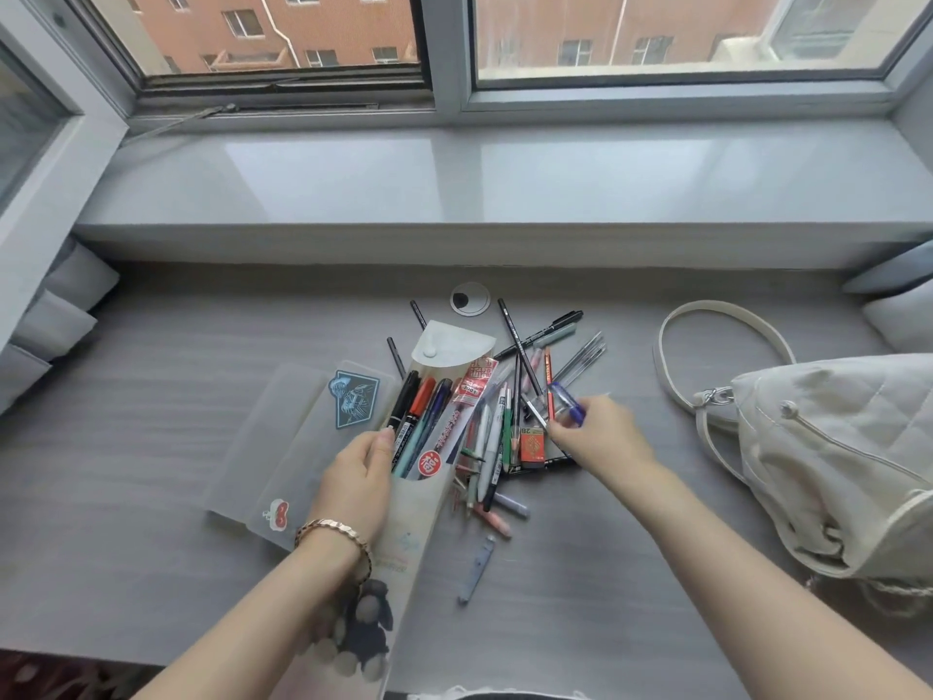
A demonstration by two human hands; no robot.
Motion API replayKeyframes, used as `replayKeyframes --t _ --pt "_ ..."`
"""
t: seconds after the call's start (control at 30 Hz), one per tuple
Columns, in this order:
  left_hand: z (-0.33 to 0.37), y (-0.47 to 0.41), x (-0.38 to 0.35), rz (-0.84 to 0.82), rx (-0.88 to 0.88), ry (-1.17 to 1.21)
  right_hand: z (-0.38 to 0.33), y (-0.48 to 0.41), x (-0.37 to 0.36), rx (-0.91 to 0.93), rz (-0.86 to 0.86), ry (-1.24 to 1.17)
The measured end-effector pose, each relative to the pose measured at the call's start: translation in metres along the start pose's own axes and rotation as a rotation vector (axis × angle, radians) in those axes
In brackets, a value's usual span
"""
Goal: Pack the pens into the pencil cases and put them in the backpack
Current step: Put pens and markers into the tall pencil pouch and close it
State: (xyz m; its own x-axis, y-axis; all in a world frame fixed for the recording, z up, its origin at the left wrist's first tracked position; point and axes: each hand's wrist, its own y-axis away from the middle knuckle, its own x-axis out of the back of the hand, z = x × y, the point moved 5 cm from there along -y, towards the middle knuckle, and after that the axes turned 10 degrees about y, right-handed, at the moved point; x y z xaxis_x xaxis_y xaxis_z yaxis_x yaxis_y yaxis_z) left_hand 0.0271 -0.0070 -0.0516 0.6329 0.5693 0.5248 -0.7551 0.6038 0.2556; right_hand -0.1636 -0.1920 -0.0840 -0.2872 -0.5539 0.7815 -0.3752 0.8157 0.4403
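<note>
A translucent pouch-style pencil case (404, 543) lies open on the desk with its flap up, and several pens stick out of its mouth. My left hand (356, 485) grips the case's left edge near the opening. My right hand (601, 437) pinches a clear pen with a blue grip (565, 401) above a loose pile of pens (510, 437). A second, flat frosted pencil case (282, 447) with stickers lies to the left. The cream quilted backpack (838, 462) sits at the right.
A small blue clip-like piece (477, 568) lies alone near the desk's front. A round cable grommet (469, 298) is behind the pens. The backpack's strap (717, 315) loops toward the pile. A windowsill runs along the back, and grey cushions (55, 305) sit left.
</note>
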Motion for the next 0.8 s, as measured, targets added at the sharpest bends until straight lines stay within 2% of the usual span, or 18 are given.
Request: replayKeyframes --t 0.13,0.23,0.47,0.67,0.8 --pt "0.001 0.002 0.006 0.032 -0.022 0.012 -0.026 0.014 -0.019 0.16 -0.057 0.482" --pt "-0.002 0.004 0.009 0.007 -0.016 0.017 -0.025 0.021 -0.03 0.167 -0.04 0.652" --pt "-0.01 0.008 0.011 -0.006 0.012 -0.004 0.006 0.023 -0.029 0.147 -0.033 0.66" --pt "-0.006 0.007 0.007 -0.034 0.006 -0.014 0.009 0.028 -0.01 0.278 -0.021 0.698" --pt "-0.002 0.008 0.003 -0.045 -0.016 -0.023 -0.012 0.044 0.032 0.331 0.071 0.684"
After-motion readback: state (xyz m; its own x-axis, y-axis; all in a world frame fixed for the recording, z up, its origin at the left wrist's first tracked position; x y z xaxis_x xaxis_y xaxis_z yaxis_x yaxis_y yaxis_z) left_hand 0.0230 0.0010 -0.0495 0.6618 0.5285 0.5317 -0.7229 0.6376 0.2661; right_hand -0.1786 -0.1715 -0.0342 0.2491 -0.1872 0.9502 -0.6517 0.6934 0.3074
